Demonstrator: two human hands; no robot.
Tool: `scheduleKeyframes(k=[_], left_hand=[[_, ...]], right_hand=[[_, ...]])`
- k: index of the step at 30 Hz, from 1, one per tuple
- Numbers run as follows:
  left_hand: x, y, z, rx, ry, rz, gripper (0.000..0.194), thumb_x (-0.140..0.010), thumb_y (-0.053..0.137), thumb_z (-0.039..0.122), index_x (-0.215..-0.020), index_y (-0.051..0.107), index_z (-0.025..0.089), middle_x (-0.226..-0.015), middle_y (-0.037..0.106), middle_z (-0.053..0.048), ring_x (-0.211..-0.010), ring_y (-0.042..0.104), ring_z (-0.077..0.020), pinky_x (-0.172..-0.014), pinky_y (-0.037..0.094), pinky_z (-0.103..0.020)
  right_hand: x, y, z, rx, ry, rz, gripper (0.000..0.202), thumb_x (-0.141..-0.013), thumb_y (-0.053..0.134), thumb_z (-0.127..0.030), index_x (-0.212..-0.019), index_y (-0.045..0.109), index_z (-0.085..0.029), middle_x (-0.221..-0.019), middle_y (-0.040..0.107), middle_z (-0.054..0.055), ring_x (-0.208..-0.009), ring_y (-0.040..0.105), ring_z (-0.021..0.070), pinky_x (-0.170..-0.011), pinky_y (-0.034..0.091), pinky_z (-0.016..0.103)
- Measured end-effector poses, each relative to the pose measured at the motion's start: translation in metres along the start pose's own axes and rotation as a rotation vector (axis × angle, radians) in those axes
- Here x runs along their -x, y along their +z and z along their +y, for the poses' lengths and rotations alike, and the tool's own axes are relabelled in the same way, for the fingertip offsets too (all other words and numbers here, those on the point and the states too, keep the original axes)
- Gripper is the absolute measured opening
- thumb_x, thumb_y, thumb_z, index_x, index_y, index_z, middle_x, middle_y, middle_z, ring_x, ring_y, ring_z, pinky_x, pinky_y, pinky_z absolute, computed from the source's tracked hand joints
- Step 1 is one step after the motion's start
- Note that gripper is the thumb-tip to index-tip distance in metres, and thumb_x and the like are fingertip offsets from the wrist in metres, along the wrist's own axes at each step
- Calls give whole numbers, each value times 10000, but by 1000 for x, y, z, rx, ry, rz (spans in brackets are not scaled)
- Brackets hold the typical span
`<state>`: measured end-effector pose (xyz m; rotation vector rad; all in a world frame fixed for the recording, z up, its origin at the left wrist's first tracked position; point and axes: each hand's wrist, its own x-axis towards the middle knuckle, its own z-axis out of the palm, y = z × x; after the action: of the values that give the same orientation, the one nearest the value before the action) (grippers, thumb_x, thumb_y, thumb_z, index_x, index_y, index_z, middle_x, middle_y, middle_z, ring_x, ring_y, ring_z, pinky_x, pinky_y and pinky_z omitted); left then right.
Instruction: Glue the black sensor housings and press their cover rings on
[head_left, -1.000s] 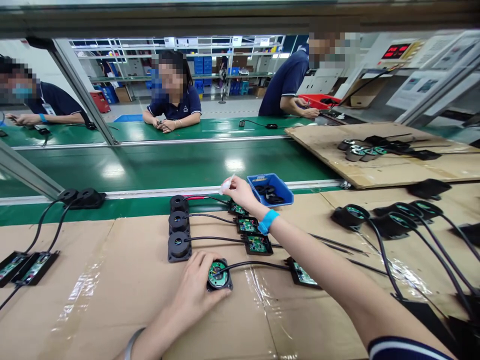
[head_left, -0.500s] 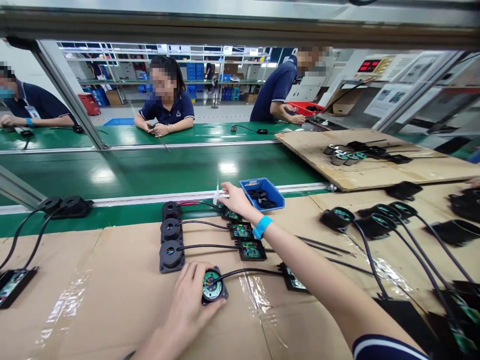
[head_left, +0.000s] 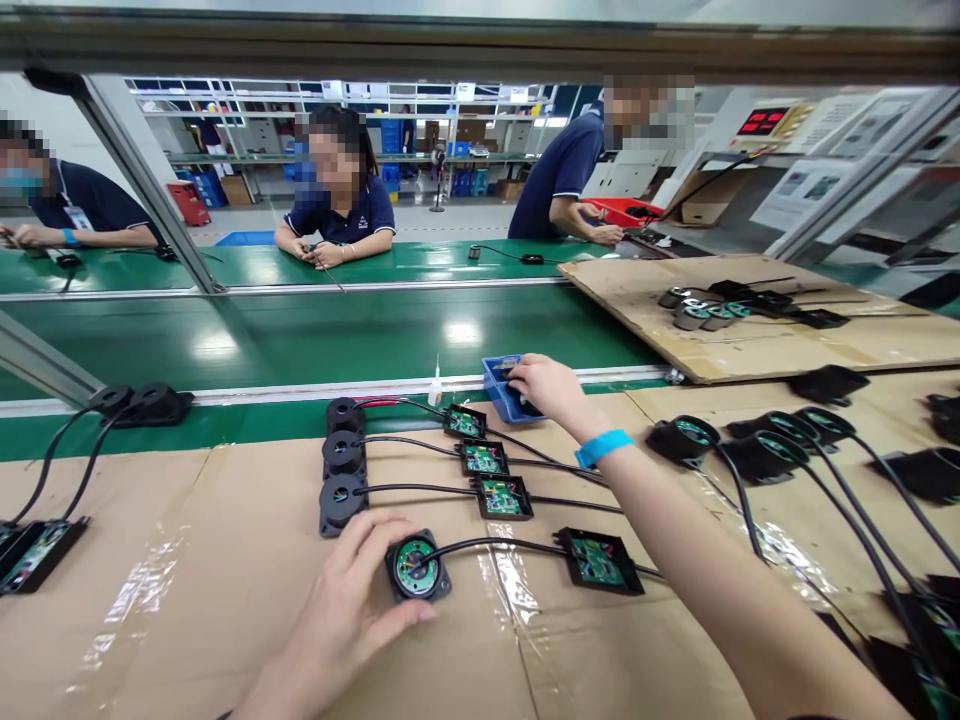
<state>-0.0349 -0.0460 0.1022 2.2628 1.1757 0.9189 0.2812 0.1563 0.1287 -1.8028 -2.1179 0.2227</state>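
My left hand (head_left: 349, 590) curves around the left side of a round black housing (head_left: 418, 568), fingers and thumb apart. The housing has a green ring-shaped circuit board inside, and a black cable joins it to an open black box (head_left: 600, 562) with a circuit board. My right hand (head_left: 551, 390) reaches into a small blue bin (head_left: 501, 395) of black parts. Its fingers are bent together, and what they hold, if anything, is hidden. Left of the bin stands a small white bottle (head_left: 436, 388) with a thin tip.
Three similar black housings (head_left: 343, 500) stand in a column, cabled to small open boxes (head_left: 504, 496). More housings (head_left: 769, 455) lie on the right, others (head_left: 154, 403) at far left. Cardboard (head_left: 247, 620) covers the bench. Beyond the green belt (head_left: 337, 335), several people work.
My right hand has left the small white bottle and moved right into the blue bin. My left hand has loosened around the housing, which shows more fully.
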Motion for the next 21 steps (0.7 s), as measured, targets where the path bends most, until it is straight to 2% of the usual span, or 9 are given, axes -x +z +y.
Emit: scheduleKeyframes(k=[2, 4, 6, 8, 10, 12, 14, 17, 21], left_hand=[[1, -6, 6, -65, 23, 116, 343, -975, 598, 297, -1306, 538, 229, -1236, 585, -108, -1121, 635, -229, -935, 604, -371], [-1, -8, 13, -129, 63, 201, 383, -995, 558, 243, -1373, 507, 200, -1287, 559, -123, -1167, 613, -213, -983, 585, -347], [-4, -6, 20, -162, 157, 239, 478, -986, 581, 290, -1430, 462, 160, -1353, 510, -152, -1245, 567, -227, -1040, 555, -347], [-8, -2, 26, -166, 252, 255, 542, -965, 604, 339, -1444, 455, 132, -1374, 472, -168, -1273, 544, -235, -1069, 535, -343], [-9, 2, 29, -145, 295, 262, 485, -971, 602, 271, -1422, 487, 133, -1338, 479, -151, -1226, 571, -204, -1044, 550, -298], [-9, 3, 28, -118, 279, 250, 409, -979, 579, 164, -1385, 528, 149, -1274, 513, -121, -1148, 610, -161, -977, 577, -235], [-7, 2, 24, -106, 238, 228, 367, -983, 564, 141, -1349, 555, 152, -1236, 550, -114, -1102, 634, -153, -926, 594, -217], [-2, -3, 15, -120, 143, 170, 324, -985, 572, 196, -1306, 575, 153, -1215, 620, -125, -1121, 648, -193, -951, 600, -293], [3, -9, 4, -129, 76, 87, 263, -974, 576, 203, -1233, 606, 165, -1231, 667, -131, -1143, 666, -223, -976, 597, -360]], right_hand=[[26, -6, -16, -145, -16, 100, 226, -972, 570, -303, -1014, 693, -119, -1076, 688, 141, -1024, 651, 240, -924, 523, 422], [63, -6, -42, -329, -58, 126, 307, -983, 528, -376, -1045, 699, -129, -983, 716, 127, -885, 685, 220, -804, 565, 366], [105, 0, -73, -516, -136, 47, 386, -971, 521, -502, -1004, 718, -172, -808, 730, 59, -695, 692, 181, -642, 582, 302], [143, 9, -102, -729, -185, -48, 421, -958, 529, -559, -952, 730, -189, -795, 747, 42, -690, 713, 171, -622, 595, 273], [169, 19, -121, -1061, -126, -167, 356, -918, 624, -529, -901, 731, -190, -782, 752, 37, -688, 718, 168, -627, 600, 259], [181, 26, -127, -1183, -96, -203, 276, -911, 661, -467, -903, 734, -200, -798, 755, 33, -703, 716, 162, -653, 599, 254], [185, 32, -120, -1028, -173, -101, 229, -914, 672, -421, -989, 729, -212, -904, 759, 47, -808, 718, 179, -738, 598, 283], [187, 39, -101, -621, -331, 103, 285, -896, 703, -395, -1114, 679, -213, -1042, 732, 72, -977, 681, 236, -859, 569, 374], [195, 50, -87, -406, -388, 172, 133, -972, 594, -312, -1050, 630, -210, -953, 706, 56, -901, 669, 211, -774, 564, 335]])
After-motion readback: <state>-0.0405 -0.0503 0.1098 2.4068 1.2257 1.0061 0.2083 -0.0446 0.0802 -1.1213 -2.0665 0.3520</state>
